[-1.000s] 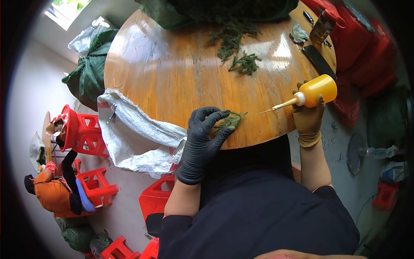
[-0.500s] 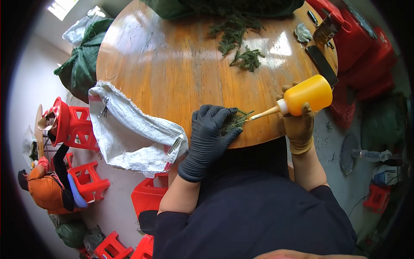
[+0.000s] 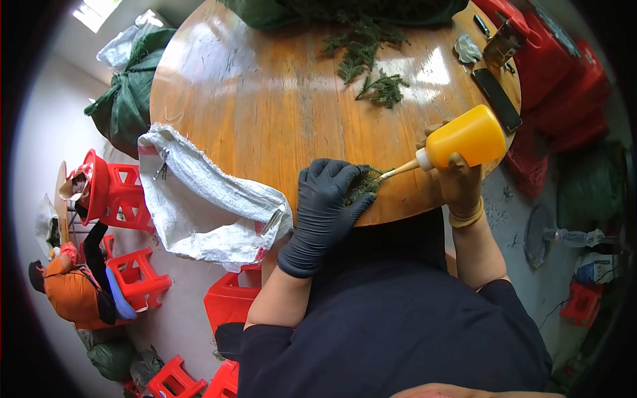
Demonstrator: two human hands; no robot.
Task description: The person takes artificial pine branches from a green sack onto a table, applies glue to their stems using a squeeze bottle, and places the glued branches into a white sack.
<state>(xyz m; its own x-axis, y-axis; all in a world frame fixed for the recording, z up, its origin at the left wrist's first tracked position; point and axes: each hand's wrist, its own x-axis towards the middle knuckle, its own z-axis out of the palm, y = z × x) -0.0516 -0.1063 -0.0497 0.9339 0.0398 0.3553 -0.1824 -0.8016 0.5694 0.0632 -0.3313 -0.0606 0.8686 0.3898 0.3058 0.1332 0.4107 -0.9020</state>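
Note:
My left hand [image 3: 328,209], in a black glove, is closed on a small green conifer sprig [image 3: 360,186] at the table's near edge. Part of the sprig is hidden under the fingers. My right hand [image 3: 460,186], in a tan glove, grips a yellow squeeze bottle [image 3: 466,138] that lies tilted, nozzle pointing left and down. The nozzle's tip meets or nearly meets the sprig; I cannot tell which. More conifer sprigs [image 3: 383,88] lie farther back on the round wooden table [image 3: 252,113].
A white woven sack [image 3: 209,205] hangs over the table's left edge. At the right lie a black phone [image 3: 496,99], crumpled paper [image 3: 468,50] and a dark tin [image 3: 502,45]. Red stools [image 3: 138,278] stand at left, near a person in orange [image 3: 70,295]. A green bundle [image 3: 259,14] sits at the back.
My right hand has shifted the bottle slightly left and up, bringing its nozzle over the sprig. The sprig has turned a little in my left hand, its pointed end less extended.

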